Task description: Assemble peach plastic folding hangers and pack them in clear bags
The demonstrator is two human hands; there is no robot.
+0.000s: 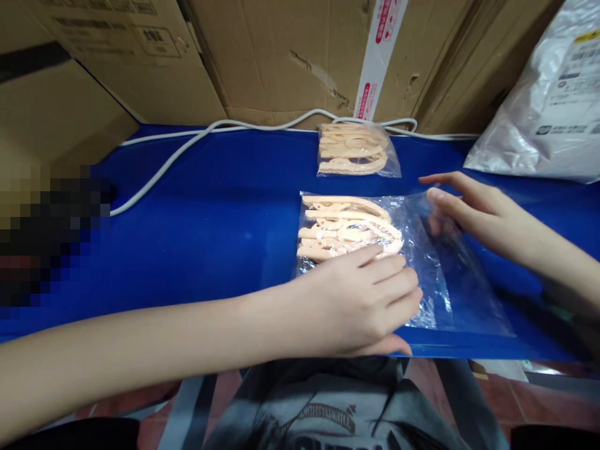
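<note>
A clear plastic bag [434, 294] lies on the blue tabletop, with several beige folded pieces that look like folding hangers [347, 215] inside its left part. My left hand [360, 297] rests across the near side of the bag, fingers laid over it and slightly bent, thumb near the table edge; the bag's lower left corner is hidden beneath. At the bag's slack right end is my right hand [473, 203], its index finger and thumb apart. The lower fingers of that hand are blurred and partly behind the film.
Behind lies a second clear bag of similar beige hangers [354, 150]. A white cable [187, 150] runs along the back, before cardboard boxes [281, 62]. A white plastic parcel [539, 119] stands at the back right. Something dark and pixelated [51, 231] is at the left.
</note>
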